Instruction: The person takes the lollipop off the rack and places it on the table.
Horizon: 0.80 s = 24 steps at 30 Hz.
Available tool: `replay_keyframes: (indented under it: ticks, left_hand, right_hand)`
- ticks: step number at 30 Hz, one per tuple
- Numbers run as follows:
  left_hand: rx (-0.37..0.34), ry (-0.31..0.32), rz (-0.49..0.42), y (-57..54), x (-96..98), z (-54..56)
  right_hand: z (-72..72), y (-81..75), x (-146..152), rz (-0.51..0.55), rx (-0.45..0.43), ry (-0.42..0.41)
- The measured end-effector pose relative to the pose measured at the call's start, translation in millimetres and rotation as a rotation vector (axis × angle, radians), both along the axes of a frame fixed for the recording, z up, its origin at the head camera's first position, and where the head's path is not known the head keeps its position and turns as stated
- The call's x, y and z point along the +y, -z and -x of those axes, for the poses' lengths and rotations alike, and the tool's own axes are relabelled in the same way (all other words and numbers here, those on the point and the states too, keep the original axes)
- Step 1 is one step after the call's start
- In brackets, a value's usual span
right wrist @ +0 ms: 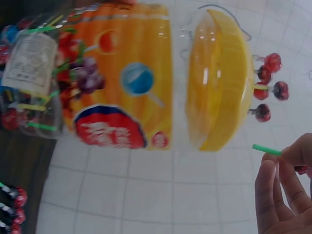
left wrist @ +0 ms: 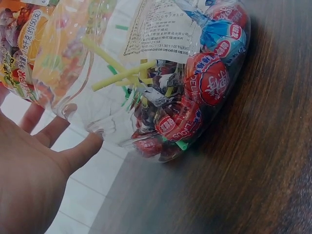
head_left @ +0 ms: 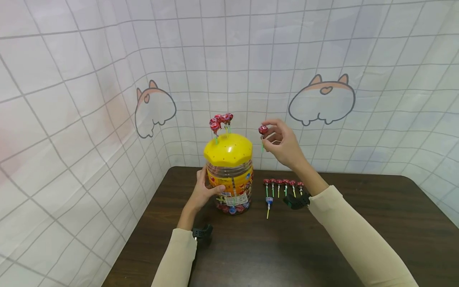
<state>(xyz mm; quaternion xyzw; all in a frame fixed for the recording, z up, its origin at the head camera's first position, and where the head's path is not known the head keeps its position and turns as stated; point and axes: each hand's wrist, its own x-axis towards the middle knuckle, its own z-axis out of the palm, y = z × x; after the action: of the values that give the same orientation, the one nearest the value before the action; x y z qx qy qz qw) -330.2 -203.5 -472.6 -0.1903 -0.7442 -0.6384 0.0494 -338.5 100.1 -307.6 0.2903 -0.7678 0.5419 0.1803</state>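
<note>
A clear plastic lollipop jar [head_left: 220, 181] with a colourful label and a yellow lid [head_left: 229, 148] stands upright on the table. My left hand [head_left: 201, 194] grips its left side, thumb across the front. Several red-wrapped lollipops [head_left: 215, 126] stick up from holes in the lid. To the right of the lid and slightly above it, my right hand [head_left: 285, 146] pinches another red lollipop [head_left: 263, 130], head up, its green stick [right wrist: 266, 149] pointing down. More wrapped lollipops [left wrist: 207, 80] lie in the bottom of the jar.
Right of the jar, a row of several red lollipops [head_left: 279, 182] lies on the dark wooden table [head_left: 251, 255]. A blue lollipop [head_left: 269, 200] lies just in front of the row. White gridded cloth [head_left: 251, 52] with cartoon animal prints hangs behind and at the left.
</note>
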Motion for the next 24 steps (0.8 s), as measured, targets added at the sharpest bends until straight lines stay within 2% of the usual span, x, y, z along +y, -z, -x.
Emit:
replay_keyframes:
  ticks: [7,15,17,23,24]
  left_hand:
    - [0.009,0.005,0.001,-0.8,0.2,-1.1]
    - [-0.005,0.001,0.013,-1.4,0.5,-0.5]
    - [-0.019,0.007,0.015,-5.5,0.4,-3.6]
    - [-0.012,0.005,0.000,-4.1,0.8,-3.5]
    - [-0.003,0.002,-0.002,-0.4,0.5,-0.8]
  right_hand:
    - [-8.4,23.2,17,-0.023,-0.078,-0.001]
    - [-11.8,47.4,32,-0.025,-0.118,-0.010]
    - [-12.7,52.5,35,-0.031,-0.129,-0.013]
    - [-17.3,64.4,43,-0.035,-0.160,-0.023]
    - [-18.1,66.1,44,-0.033,-0.166,-0.026]
